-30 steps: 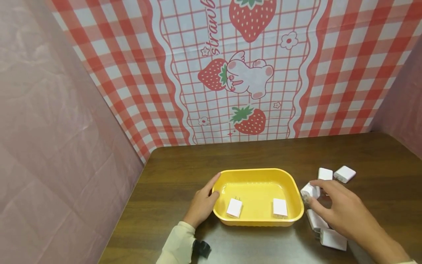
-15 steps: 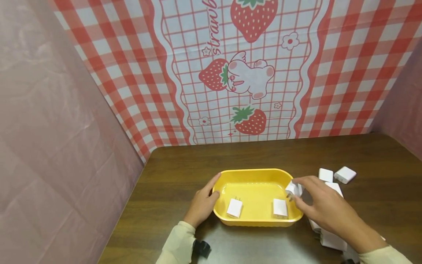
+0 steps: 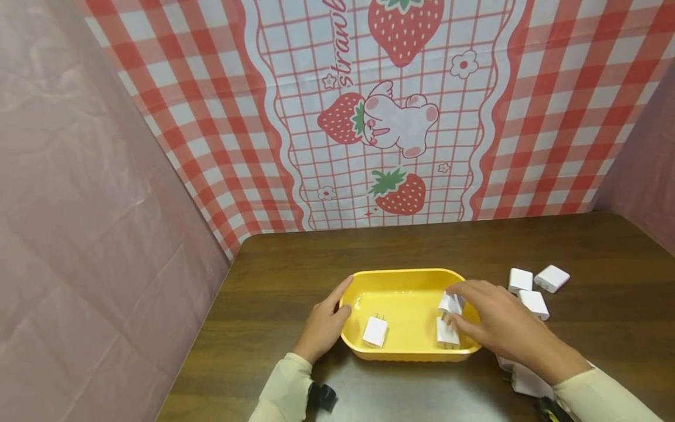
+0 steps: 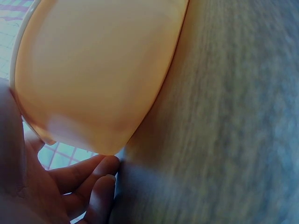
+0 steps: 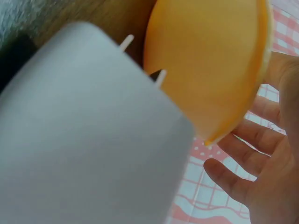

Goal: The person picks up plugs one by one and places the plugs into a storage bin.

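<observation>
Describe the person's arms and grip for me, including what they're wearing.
The left grip and right grip are ungloved human hands. Pale cream sleeves cover both forearms. A small black device sits by the left cuff; another dark piece, with a touch of yellow, shows by the right.

A white, block-shaped plug adapter [image 3: 450, 301] is pinched by the right hand [image 3: 501, 319] above a yellow, rounded-rectangular plastic tray [image 3: 406, 356], held at one end by the left hand [image 3: 323, 329]. Two similar adapters [image 3: 375, 332] are contained inside, one near each hand; others [image 3: 534, 305] are scattered beside the right.
</observation>
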`<state>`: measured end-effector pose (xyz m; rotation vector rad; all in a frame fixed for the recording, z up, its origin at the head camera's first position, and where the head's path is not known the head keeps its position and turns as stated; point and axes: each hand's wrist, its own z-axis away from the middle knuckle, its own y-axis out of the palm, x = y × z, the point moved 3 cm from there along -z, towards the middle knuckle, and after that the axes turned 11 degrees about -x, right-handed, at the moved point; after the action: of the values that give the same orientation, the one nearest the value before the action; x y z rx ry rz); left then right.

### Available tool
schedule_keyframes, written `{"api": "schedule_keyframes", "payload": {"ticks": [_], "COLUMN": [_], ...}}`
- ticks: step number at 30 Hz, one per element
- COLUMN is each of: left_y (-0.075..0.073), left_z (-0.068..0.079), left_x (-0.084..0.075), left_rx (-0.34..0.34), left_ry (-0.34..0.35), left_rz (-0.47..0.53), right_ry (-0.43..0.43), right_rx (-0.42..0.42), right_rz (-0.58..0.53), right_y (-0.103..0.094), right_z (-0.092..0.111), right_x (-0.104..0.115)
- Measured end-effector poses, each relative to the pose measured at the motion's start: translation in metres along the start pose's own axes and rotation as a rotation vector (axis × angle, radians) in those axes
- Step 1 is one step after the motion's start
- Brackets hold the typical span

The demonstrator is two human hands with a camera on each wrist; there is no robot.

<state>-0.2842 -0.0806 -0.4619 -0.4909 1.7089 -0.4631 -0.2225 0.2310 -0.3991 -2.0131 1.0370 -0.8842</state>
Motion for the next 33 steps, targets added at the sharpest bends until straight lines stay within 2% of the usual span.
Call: {"api": "schedule_keyframes", "payload": {"ticks": [7,19,27,33], "left_y": [-0.001,-0.002,-0.001,-0.001], "left_z": [0.000,-0.001,0.000,-0.001], "left_x": [-0.001,-0.001,0.001,0.000], "left_rx": [0.006,0.001,-0.002,-0.004], "left_ry": [0.006,0.011,0.018,0.017], "left_rz": [-0.003,-0.003,-0.008,-0.010], "right_ry": [-0.068,-0.095,-0.031,-0.044], "right_rx": [-0.038,0.007,0.059,0.042], "right_rz": [0.024,0.044,0.051,0.049], "right_y": [0.008,0.020,0.025,0.023], "right_z": [-0.003,-0.018,-0.022,-0.020], "right_x": [-0.001,0.001,0.001,0.002]}}
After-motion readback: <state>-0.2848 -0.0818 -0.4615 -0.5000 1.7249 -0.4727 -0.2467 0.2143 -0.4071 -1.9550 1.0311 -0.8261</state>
